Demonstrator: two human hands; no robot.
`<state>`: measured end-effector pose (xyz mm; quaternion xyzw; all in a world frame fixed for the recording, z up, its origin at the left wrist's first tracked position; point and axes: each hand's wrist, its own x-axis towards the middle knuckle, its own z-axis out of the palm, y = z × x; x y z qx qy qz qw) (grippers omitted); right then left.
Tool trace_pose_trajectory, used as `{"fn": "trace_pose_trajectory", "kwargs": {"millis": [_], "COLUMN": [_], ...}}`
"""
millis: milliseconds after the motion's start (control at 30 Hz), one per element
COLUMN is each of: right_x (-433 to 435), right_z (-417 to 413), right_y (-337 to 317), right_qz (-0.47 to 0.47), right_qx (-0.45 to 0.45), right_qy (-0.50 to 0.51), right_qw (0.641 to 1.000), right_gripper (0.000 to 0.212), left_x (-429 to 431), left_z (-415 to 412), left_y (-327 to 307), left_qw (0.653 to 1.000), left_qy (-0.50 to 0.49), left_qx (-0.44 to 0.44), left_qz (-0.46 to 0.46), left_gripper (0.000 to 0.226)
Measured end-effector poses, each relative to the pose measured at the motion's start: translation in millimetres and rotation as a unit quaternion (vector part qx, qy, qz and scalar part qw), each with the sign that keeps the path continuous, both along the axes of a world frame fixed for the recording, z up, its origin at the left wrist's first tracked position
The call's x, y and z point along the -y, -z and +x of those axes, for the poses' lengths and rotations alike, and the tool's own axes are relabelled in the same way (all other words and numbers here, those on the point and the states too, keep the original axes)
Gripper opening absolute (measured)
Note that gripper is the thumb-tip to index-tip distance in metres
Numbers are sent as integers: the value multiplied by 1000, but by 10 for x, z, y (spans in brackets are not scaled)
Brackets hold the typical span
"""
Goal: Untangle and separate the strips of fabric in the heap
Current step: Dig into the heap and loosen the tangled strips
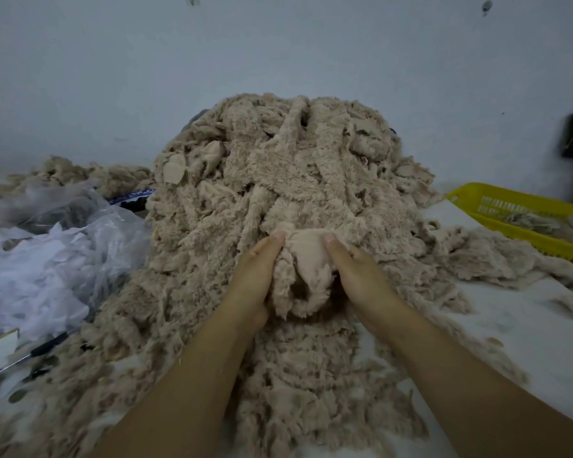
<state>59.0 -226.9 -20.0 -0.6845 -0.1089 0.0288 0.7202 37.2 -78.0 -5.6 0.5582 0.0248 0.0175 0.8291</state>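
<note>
— What are the hands doing?

— The left hand [252, 276] and the right hand [358, 276] are both gripping one fuzzy beige strip of fabric [306, 259], thumbs pressing on its smooth backing, the other fingers curling under it, mostly out of sight.

— Where is that strip sitting?

— It is bunching up between the hands on the near slope of the heap [278, 166], which is rising against the wall [278, 44] and spreading over the table [526, 325] toward the person.

— And around the heap?

— Crumpled clear plastic bags [47, 259] are lying on the left, touching its edge, with a smaller pile [80, 173] of the same fabric sitting behind them. On the right a yellow basket [510, 223] is holding a few scraps, loose fabric trailing just beside it.
</note>
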Motion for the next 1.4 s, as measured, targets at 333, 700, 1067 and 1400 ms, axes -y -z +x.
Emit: {"fn": "trace_pose_trajectory", "kwargs": {"millis": [333,700,1067,1400], "right_x": [48,162,122,-56], "right_z": [81,190,16,-96], "right_y": [34,-97,-40,0], "right_qz": [13,188,22,-68], "right_qx": [26,-10,25,35], "right_qy": [20,146,-14,-79], "right_qw": [999,971,999,994], "right_gripper": [32,24,66,22], "left_x": [20,-9,-72,-249], "left_z": [57,-60,32,99], "left_y": [51,67,-53,-36], "left_qw": [1000,902,987,939], "left_qy": [-20,212,64,12], "left_qx": [-5,15,-8,17], "left_qz": [20,377,-145,-344], "left_gripper": [28,19,47,26]}}
